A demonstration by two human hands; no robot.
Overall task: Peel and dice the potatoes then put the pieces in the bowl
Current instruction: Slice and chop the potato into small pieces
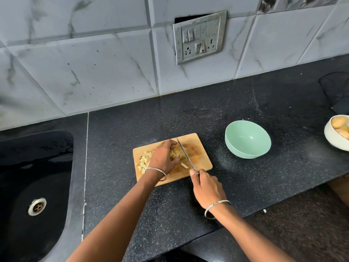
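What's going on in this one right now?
A person is dicing a potato on a board. The left hand holds it down while the right hand grips the knife, blade against the potato. Diced pieces lie at the board's left end. The green bowl beside the board is empty; more potatoes sit in a white bowl.

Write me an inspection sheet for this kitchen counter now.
Surface: black speckled counter.
Job's things: diced pieces and potato on the cutting board; knife against the potato; green bowl empty, right of the board; white bowl of whole potatoes at right edge.
Clutter: dark shape far right, unclear.
Hands: left hand holds the potato; right hand grips the knife.
Cables: nothing seen.
Surroundings: sink left, switch plate on tiled wall.
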